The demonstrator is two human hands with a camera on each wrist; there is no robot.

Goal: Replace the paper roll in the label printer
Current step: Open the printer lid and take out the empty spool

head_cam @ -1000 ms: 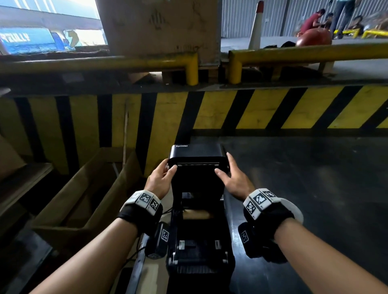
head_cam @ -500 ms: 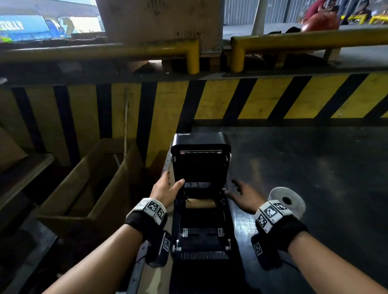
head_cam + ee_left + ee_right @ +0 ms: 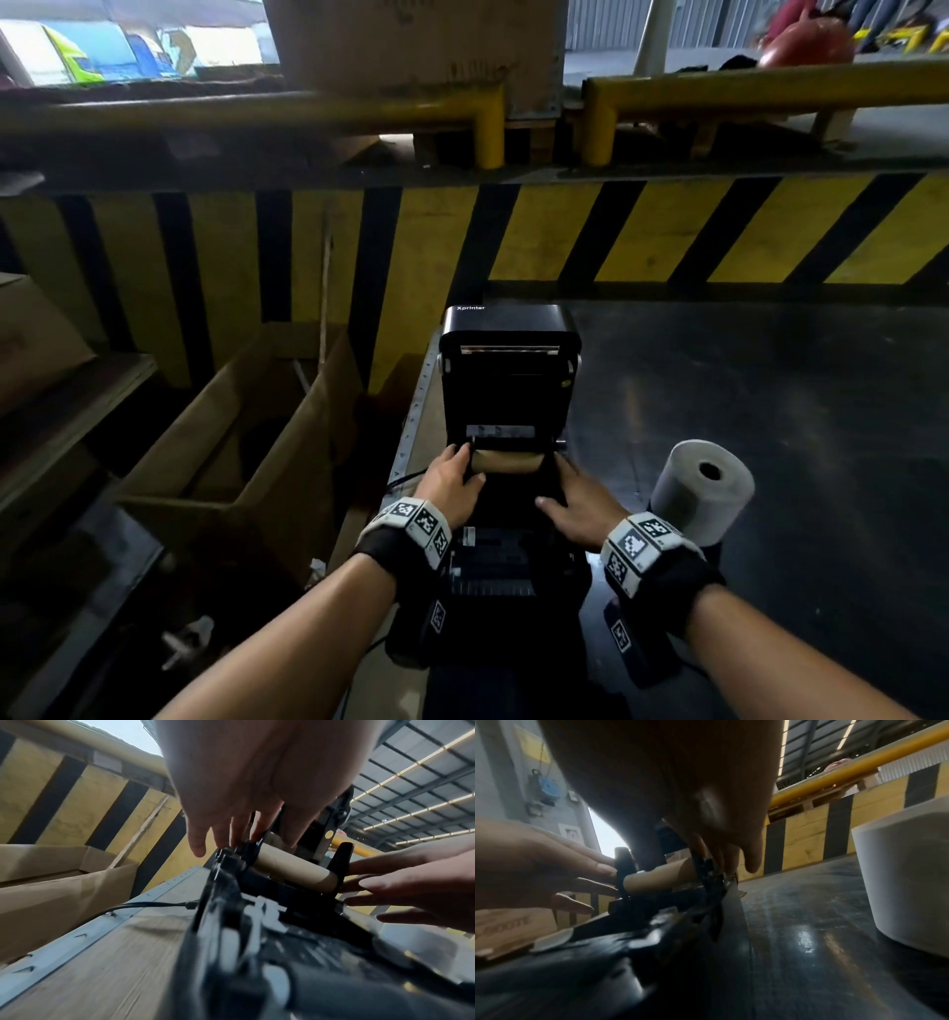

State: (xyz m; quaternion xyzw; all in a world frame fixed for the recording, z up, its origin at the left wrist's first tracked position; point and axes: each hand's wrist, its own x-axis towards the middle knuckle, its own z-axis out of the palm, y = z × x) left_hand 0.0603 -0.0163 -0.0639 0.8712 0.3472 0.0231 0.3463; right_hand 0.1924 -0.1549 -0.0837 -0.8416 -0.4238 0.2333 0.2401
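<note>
The black label printer point(image 3: 508, 360) stands in front of me with its lid raised upright. In its bay a bare brown cardboard core point(image 3: 506, 461) sits between two black holder arms. My left hand point(image 3: 452, 480) rests against the left arm with fingers point(image 3: 197, 845) fairly straight and the thumb near the core point(image 3: 290, 870). On the other side my right hand point(image 3: 570, 501) touches the right arm with straight fingers point(image 3: 380, 882). The core point(image 3: 657, 878) appears again in the right wrist view. A full white paper roll point(image 3: 703, 488) stands on end just right of my right wrist.
An open cardboard box point(image 3: 246, 437) sits low on the left, beside the narrow board under the printer. A yellow and black striped barrier point(image 3: 667, 231) with yellow rails point(image 3: 770, 87) closes the far side. Dark floor point(image 3: 770, 385) stretches to the right. A cable point(image 3: 144, 905) plugs into the printer's left side.
Both hands have come down from the lid to the roll bay, one on each holder arm. The lid stays up. The white roll has come into view.
</note>
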